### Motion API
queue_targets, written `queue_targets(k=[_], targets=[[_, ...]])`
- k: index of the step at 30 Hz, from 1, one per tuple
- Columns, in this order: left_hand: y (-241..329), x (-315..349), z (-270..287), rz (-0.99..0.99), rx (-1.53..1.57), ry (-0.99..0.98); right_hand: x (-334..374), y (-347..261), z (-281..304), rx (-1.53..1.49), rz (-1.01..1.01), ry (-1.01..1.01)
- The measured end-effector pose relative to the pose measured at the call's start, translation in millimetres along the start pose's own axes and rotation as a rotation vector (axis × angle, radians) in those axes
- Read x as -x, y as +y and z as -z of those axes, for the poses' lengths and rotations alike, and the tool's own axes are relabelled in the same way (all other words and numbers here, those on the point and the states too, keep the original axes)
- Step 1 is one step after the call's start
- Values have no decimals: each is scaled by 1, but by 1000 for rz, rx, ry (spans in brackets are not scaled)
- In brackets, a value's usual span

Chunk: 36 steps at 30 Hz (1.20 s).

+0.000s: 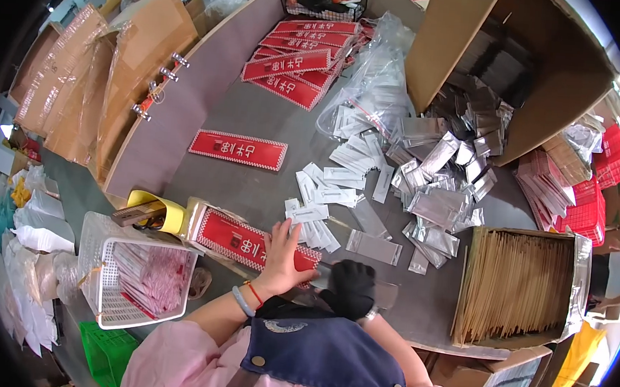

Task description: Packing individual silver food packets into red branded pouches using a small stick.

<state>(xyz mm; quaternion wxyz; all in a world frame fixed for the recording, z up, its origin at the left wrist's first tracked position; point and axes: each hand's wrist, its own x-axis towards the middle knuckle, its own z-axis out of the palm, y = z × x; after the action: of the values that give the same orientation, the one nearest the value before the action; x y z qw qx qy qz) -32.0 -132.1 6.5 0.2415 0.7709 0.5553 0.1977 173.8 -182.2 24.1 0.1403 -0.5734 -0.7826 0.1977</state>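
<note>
My bare left hand (281,262) lies with fingers apart at the right part of a red printed packet (231,237) with a checkered border. Its thumb points right, toward my other hand. My right hand (350,288), in a black glove, is curled closed just beside it. A greyish flat strip (387,295) shows by the gloved hand; whether it is gripped or lies under the hand I cannot tell. Beyond the hands are loose white sachets (314,212) and a flat silver sachet (373,247). Another red packet (238,150) lies alone farther up the table.
A stack of red packets (290,61) lies at the back. To the right stand an open carton (450,45) spilling silver sachets and a box of thin wooden sticks (515,287). A white basket (92,272) and a yellow container (172,216) are at the left.
</note>
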Motion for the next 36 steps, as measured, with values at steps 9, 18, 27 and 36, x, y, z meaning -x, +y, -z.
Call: queue_targets(k=[9, 18, 27, 36], targets=[[-22, -78, 5, -222, -160, 119, 66, 103, 54, 4, -305, 541], [45, -82, -46, -434, 187, 68, 224, 243, 110, 272, -1169, 716], [69, -77, -68, -386, -159, -166, 227, 266, 106, 396, -1108, 521], [75, -63, -7, -185, 376, -512, 223, 237, 119, 55, -952, 1015]])
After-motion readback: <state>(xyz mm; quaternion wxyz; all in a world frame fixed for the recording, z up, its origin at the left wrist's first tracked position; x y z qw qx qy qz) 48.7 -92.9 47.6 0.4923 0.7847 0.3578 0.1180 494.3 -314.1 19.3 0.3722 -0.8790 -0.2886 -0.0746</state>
